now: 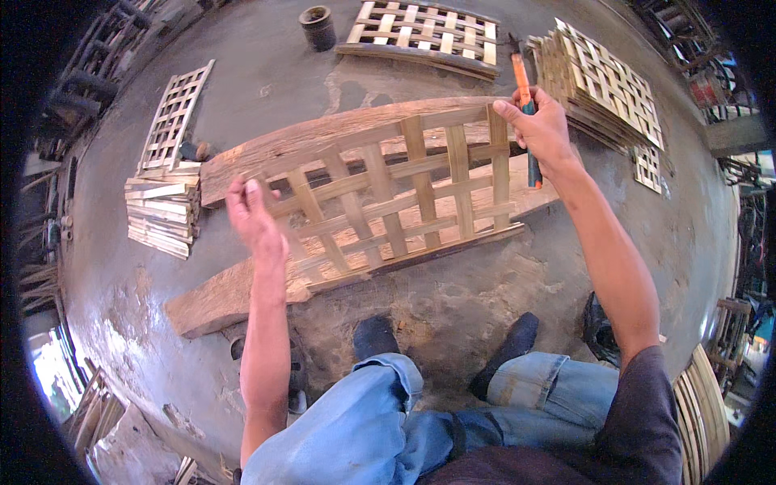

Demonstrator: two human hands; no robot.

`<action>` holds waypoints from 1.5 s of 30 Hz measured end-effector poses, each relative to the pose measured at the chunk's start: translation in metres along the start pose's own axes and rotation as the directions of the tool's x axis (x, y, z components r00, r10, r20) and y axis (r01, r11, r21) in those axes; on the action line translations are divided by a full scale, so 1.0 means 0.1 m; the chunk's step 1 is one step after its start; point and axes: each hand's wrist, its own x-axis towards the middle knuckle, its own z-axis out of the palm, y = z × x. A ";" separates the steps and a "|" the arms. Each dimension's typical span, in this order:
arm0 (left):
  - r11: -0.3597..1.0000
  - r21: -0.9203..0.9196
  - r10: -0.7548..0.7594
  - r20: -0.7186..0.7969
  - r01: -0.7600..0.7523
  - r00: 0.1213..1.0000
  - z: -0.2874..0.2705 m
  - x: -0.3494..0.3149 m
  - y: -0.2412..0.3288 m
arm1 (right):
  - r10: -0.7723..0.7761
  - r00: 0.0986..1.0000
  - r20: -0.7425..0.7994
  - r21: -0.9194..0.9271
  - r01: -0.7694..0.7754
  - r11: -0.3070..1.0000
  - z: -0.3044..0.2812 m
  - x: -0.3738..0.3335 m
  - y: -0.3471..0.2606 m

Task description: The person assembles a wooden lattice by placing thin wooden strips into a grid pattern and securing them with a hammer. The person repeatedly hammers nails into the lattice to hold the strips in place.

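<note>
A woven lattice panel of pale wooden or bamboo strips leans tilted over rough wooden planks, its left side a little blurred. My left hand is at the panel's upper left end, fingers curled around its edge. My right hand is closed around a long slim tool with an orange and teal handle and a dark forked tip that points up. The thumb of that hand touches the panel's upper right corner. Beneath lies a thick front plank; behind the panel is another plank.
Finished-looking lattice panels lie at the far side, with a taller stack at far right. Loose strips are piled at left, below a single lattice panel. A dark pot stands far off. My feet rest close to the front plank.
</note>
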 end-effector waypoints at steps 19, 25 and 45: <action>0.963 0.089 -0.263 0.083 0.256 0.961 0.04 0.03 -0.24 | 0.160 0.987 0.035 -0.035 -0.159 0.987 0.25 0.28 0.76; 0.908 0.134 -0.411 0.088 0.398 0.907 0.10 0.14 -0.22 | 0.119 0.992 -0.037 -0.115 -0.123 0.986 0.18 0.23 0.76; 0.705 0.709 -0.252 0.243 0.006 0.937 -0.50 -0.23 -0.47 | -0.013 0.992 -0.128 -0.454 -0.046 0.890 -0.01 -1.08 1.34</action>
